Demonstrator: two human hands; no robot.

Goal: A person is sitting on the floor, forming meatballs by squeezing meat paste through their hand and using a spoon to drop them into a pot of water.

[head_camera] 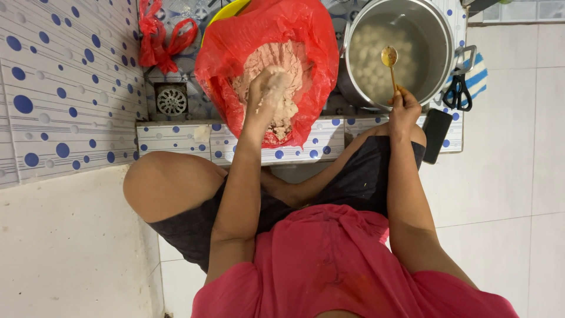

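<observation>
Far left: a floor drain (172,100) and a knotted red bag (158,36). Centre: the left hand (271,88) is closed around a lump of pale paste (276,59) inside the red plastic-lined bowl (220,53); much paste remains there. Right: the right hand (404,109) pinches a spoon (389,62) over the steel pot (444,35), where many formed balls (371,56) already float. Far right: scissors (458,88).
</observation>
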